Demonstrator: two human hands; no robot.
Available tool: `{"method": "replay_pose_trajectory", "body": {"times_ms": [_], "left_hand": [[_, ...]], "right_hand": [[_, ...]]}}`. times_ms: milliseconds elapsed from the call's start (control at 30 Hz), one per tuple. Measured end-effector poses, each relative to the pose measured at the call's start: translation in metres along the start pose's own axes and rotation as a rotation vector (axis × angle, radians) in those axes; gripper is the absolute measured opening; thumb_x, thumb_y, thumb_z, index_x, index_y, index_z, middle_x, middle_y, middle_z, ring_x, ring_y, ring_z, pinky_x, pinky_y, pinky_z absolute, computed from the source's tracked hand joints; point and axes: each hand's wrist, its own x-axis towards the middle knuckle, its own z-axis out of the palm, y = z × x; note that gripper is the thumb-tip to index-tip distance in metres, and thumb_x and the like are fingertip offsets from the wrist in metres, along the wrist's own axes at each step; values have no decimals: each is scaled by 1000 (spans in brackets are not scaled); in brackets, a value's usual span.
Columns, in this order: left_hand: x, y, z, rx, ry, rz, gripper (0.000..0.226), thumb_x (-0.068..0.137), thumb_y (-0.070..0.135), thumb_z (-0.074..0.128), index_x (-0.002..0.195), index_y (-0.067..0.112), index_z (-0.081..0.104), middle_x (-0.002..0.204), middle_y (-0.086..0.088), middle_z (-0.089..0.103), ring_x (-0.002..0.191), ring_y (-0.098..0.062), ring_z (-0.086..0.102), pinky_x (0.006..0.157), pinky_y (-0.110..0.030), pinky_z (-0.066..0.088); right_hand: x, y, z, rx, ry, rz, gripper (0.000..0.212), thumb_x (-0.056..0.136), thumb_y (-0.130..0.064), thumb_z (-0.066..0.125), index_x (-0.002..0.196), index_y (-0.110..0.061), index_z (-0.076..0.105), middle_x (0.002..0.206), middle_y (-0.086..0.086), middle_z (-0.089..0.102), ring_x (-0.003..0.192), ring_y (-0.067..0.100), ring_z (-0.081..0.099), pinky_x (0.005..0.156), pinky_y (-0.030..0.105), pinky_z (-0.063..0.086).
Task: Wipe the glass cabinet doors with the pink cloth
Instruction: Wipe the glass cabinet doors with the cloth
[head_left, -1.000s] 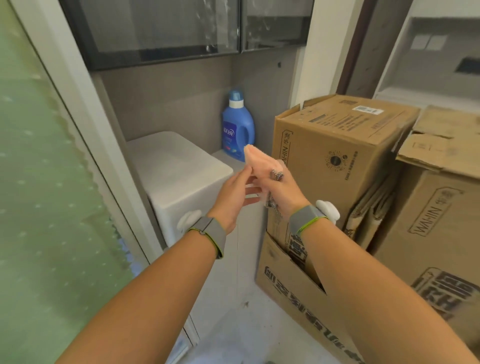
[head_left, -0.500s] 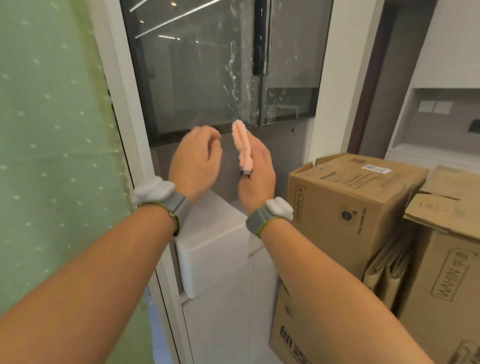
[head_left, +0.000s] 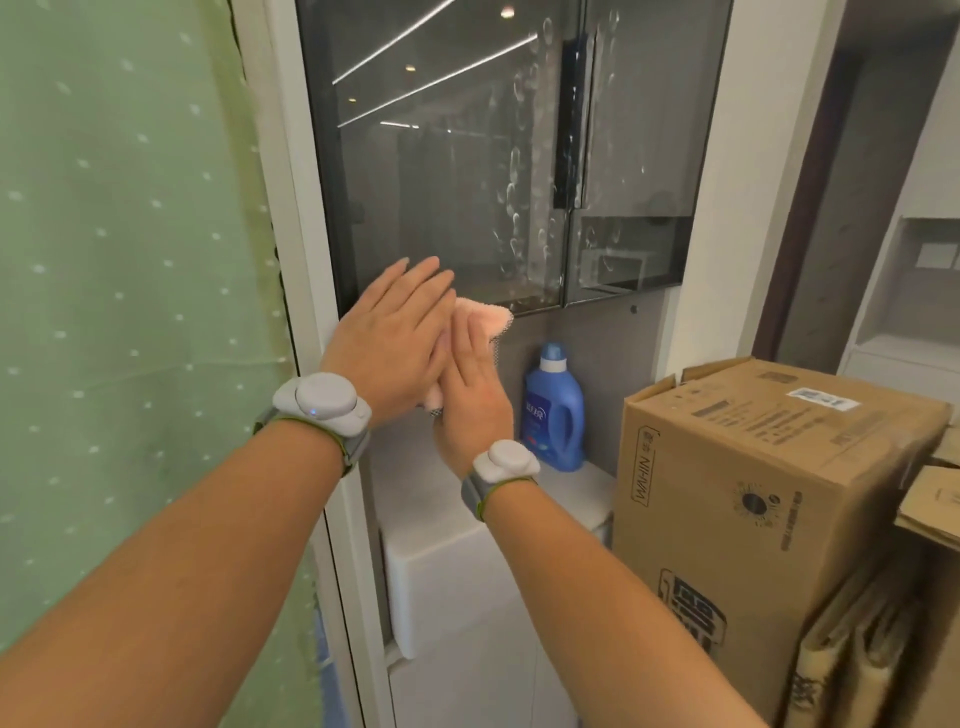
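Sandwiching pink cloth (head_left: 489, 317) between flat left hand (head_left: 393, 340) and right hand (head_left: 471, 397); no curled grip, may drop before glass doors (head_left: 441, 182).

Head-worn wide-angle camera faces forward and slightly down, close to the glass cabinet doors (head_left: 441, 171).

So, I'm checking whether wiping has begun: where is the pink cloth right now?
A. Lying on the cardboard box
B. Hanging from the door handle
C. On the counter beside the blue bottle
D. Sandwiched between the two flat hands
D: the pink cloth sticks out from between the left hand and the right hand, both with straight fingers, in front of the left glass door near its lower edge.
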Motion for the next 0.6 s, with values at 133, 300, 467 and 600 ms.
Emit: {"method": "replay_pose_trajectory", "body": {"times_ms": [133, 300, 467, 600], "left_hand": [[7, 2, 3, 76, 22, 29, 53, 107, 28, 36, 147, -1, 54, 154, -18, 53, 151, -34, 42, 129, -52, 24], [10, 6, 10, 97, 35, 72, 51, 103, 24, 41, 144, -2, 57, 152, -20, 54, 148, -37, 44, 129, -51, 24], [12, 7, 16, 87, 99, 51, 43, 101, 21, 45, 131, -2, 64, 138, -23, 62, 137, -41, 54, 128, -52, 27], [11, 8, 18, 79, 133, 48, 37, 103, 24, 47, 123, -1, 66, 125, -21, 65, 121, -41, 59, 124, -52, 33]], "right_hand": [[11, 27, -12, -12, -95, 222, 80, 84, 5, 42, 160, -7, 23, 169, 17, 21, 158, 36, 15, 122, 44, 34], [13, 61, -32, -21, -60, 356, 90, 78, 18, 45, 161, -6, 20, 171, 11, 15, 159, 30, 13, 120, 43, 37], [8, 38, -19, 113, 64, 194, 85, 77, 12, 44, 158, -8, 29, 166, 12, 29, 155, 19, 21, 124, 18, 18], [5, 41, -3, 42, 0, 36, 79, 86, 3, 62, 158, -6, 31, 166, 13, 28, 158, 29, 21, 127, 34, 24]]}}
